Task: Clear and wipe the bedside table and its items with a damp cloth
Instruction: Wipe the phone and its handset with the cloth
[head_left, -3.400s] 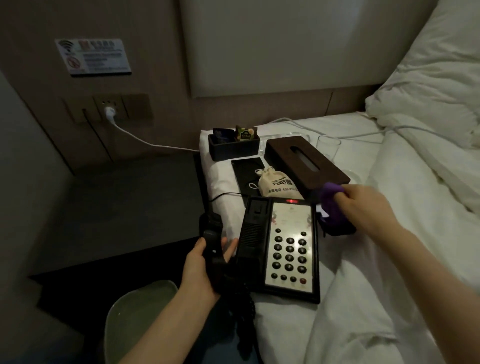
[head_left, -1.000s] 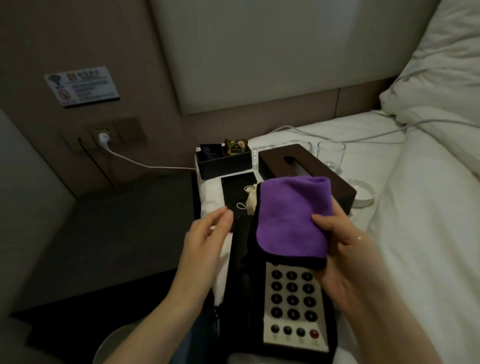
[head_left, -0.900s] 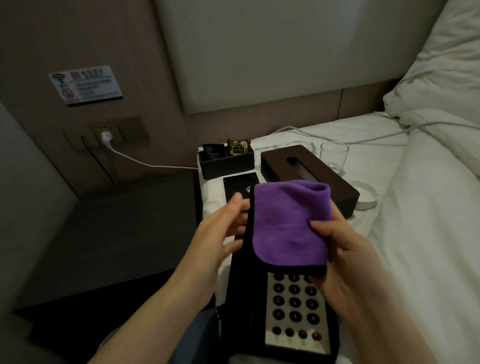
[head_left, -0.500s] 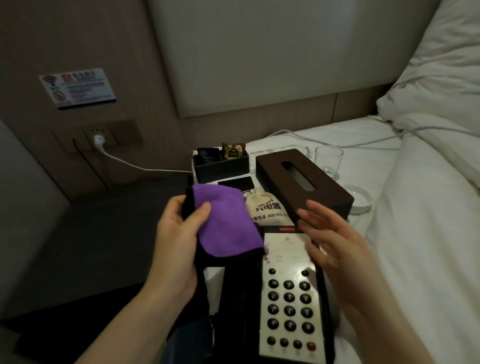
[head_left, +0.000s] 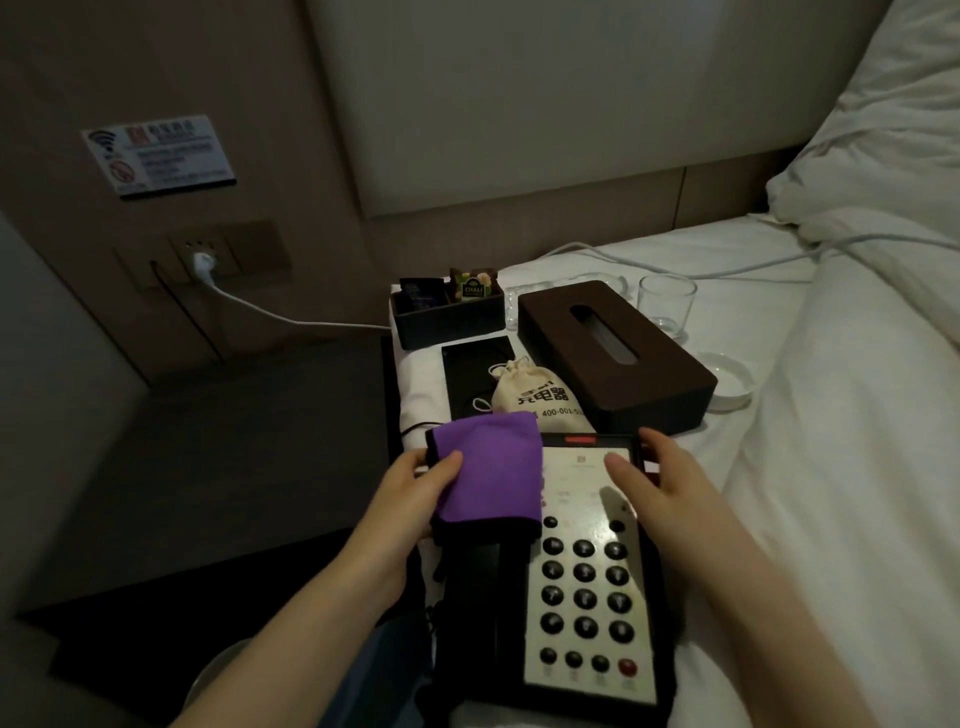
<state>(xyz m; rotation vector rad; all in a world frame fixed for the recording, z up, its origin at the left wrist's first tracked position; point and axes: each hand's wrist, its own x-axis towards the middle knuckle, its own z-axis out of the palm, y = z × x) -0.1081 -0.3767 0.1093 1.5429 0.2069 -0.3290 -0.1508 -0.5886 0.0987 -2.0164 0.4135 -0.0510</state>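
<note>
Left hand (head_left: 410, 499) pinches the folded purple cloth (head_left: 488, 470) on the phone (head_left: 571, 582)'s handset end; right hand (head_left: 660, 488), fingers spread, steadies its top edge. Press flat and wipe along the handset. Phone, tissue box (head_left: 613, 353) and pouch (head_left: 535, 395) lie on the bed (head_left: 831, 467); beside it the dark worktop (head_left: 223, 457).

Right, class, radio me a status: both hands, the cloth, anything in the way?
Left hand grips purple cloth over the handset. Right hand open, fingers on phone top. Pouch and tissue box crowd just behind.
</note>
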